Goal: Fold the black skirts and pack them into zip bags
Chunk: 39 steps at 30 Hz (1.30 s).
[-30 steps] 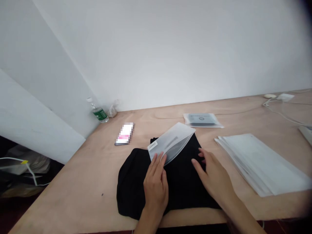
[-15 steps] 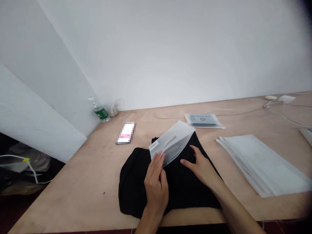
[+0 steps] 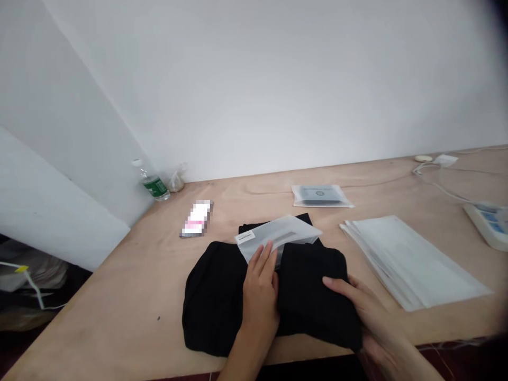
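A black garment [image 3: 212,304] lies on the wooden table in front of me. On top of it rests a frosted plastic bag [image 3: 283,233] with a white label at its left corner. The fingers of my left hand [image 3: 260,293] are stretched out flat over the near edge of the bag, next to the folded cloth. My right hand [image 3: 363,301] holds the right part of the garment, thumb on top and fingers underneath. That part is folded over to the left and covers some of the bag's right side.
A stack of frosted bags [image 3: 413,259] lies to the right, beside a white device [image 3: 488,225]. Farther back is a packed frosted pouch [image 3: 320,196]. A phone [image 3: 197,218] and a water bottle [image 3: 154,184] are at the left. Cables [image 3: 436,182] run along the back right.
My right hand has taken hold of the garment's right side and folded it leftward over the bag. The bag has flattened under my left hand. The view has shifted slightly right.
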### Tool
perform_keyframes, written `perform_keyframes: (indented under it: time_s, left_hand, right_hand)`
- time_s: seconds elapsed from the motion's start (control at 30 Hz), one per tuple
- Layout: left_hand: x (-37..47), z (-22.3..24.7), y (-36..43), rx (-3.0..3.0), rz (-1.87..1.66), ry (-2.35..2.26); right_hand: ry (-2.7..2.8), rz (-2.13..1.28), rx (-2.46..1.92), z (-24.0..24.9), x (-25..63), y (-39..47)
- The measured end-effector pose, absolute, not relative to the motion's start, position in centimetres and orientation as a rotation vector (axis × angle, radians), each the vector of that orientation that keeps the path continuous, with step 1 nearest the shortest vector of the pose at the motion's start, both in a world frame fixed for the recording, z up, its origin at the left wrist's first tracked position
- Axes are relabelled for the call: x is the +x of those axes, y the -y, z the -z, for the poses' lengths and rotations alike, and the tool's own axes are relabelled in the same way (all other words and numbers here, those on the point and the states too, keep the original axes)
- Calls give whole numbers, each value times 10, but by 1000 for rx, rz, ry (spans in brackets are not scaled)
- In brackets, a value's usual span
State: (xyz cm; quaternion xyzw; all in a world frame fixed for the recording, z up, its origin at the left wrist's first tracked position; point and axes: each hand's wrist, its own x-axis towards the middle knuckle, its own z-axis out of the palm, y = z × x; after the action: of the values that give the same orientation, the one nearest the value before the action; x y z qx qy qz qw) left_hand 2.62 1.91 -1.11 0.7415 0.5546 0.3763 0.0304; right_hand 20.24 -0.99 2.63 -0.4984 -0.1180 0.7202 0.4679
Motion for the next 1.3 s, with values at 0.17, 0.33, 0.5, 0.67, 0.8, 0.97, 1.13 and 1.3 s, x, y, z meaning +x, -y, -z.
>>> perform_keyframes:
  time_s: [0.17, 0.33, 0.5, 0.67, 0.8, 0.97, 1.13, 1.3]
  left_hand:
    - [35, 11, -12, 2332, -1099, -1732]
    - [50, 12, -5, 2411, -1027, -1733]
    - [52, 13, 0, 2403, -900, -1720]
    - [45, 13, 1, 2428, -852, -1654]
    - [39, 14, 0, 2443, -848, -1583]
    - [31, 16, -2, 2440, -857, -1522]
    - [25, 19, -6, 2473, -926, -1405]
    - [19, 17, -7, 2505, -975, -1335]
  right_hand:
    - [230, -1656, -1152, -11, 194, -11]
    - [202, -1601, -1039, -8, 187, -9]
    - [147, -1930, -889, -9, 180, -8]
    - [118, -1968, -751, -4, 169, -13]
    - [185, -2033, -757, -2, 160, -18]
    - [177, -1965, -837, 3, 152, -29]
    - [-147, -1947, -860, -3, 139, -37]
    - [-201, -1910, -776, -5, 128, -44]
